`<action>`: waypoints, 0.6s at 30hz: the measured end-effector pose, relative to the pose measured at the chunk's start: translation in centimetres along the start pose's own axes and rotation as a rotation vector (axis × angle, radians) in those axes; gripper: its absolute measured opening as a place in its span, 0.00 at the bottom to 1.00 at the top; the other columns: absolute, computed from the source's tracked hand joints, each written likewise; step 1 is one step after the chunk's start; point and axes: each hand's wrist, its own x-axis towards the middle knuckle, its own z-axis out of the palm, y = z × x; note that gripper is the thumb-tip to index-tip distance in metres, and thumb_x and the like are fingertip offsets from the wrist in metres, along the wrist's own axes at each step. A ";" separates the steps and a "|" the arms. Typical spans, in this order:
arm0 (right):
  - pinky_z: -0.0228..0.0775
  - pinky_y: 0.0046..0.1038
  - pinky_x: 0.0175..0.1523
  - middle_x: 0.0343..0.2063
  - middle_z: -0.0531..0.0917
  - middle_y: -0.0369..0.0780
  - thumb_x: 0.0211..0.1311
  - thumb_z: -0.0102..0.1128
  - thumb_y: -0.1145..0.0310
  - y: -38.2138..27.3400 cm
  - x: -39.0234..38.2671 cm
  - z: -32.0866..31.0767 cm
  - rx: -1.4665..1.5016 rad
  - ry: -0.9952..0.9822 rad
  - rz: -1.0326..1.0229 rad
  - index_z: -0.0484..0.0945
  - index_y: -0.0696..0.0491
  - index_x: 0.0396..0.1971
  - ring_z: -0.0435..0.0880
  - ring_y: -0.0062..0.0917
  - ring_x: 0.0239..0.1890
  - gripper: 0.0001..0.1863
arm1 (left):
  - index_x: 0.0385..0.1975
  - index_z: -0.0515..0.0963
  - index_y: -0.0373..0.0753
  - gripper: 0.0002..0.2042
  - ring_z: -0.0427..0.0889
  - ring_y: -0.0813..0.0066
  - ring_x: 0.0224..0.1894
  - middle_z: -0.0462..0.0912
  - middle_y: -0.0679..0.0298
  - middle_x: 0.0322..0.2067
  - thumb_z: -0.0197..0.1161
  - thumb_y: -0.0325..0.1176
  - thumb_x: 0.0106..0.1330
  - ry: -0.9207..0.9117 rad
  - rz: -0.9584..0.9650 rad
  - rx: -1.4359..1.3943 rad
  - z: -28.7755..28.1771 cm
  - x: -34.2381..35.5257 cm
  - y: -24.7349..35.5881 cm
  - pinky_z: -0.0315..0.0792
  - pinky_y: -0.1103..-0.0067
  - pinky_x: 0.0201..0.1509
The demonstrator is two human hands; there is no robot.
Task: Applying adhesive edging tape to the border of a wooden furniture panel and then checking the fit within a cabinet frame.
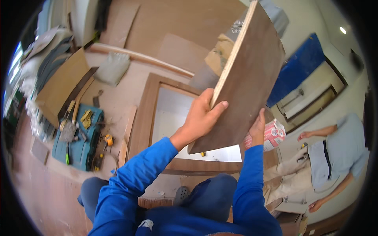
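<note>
A brown wooden board [252, 78] with a pale layered edge stands tilted up in front of me, between my two hands. My left hand [201, 116] grips its left edge, the thumb lying on the brown face. Low on the board's right side, my right hand [258, 126] is closed around the edge, with part of its fingers hidden behind the panel. Under the board lies a wooden cabinet frame [143, 114] with a white inner panel [173, 114]. A small yellow and black object [203, 154] rests on that white panel, near the board's lower end.
Left of the frame, a teal tool case [80, 153] carries several tools, with a tape measure [109, 139] beside it. A red and white bag [271, 135] is right of my right hand. Another person [334, 153] stands at the right. A blue panel [301, 69] leans behind.
</note>
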 end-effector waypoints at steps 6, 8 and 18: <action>0.66 0.34 0.66 0.60 0.76 0.44 0.64 0.63 0.42 4.3 -3.6 -0.5 -0.177 0.310 0.150 0.70 0.59 0.64 0.74 0.32 0.62 0.40 | 0.54 0.67 0.33 0.22 0.77 0.77 0.36 0.78 0.59 0.36 0.67 0.34 0.64 0.241 -0.069 0.100 -4.1 -0.2 -8.2 0.74 0.76 0.37; 0.70 0.31 0.63 0.58 0.77 0.44 0.64 0.65 0.44 5.8 -4.6 0.1 -0.302 0.357 0.180 0.72 0.60 0.61 0.77 0.31 0.59 0.37 | 0.55 0.67 0.33 0.23 0.77 0.76 0.36 0.77 0.59 0.35 0.67 0.34 0.64 0.226 -0.214 0.160 -5.4 -1.6 -9.3 0.74 0.75 0.38; 0.47 0.38 0.75 0.71 0.63 0.48 0.64 0.64 0.43 13.3 -5.5 -1.8 -0.475 0.334 0.467 0.66 0.62 0.66 0.57 0.33 0.74 0.43 | 0.53 0.70 0.34 0.21 0.78 0.74 0.32 0.79 0.59 0.31 0.66 0.35 0.65 0.292 -0.600 0.457 -10.4 -7.1 -16.6 0.74 0.73 0.36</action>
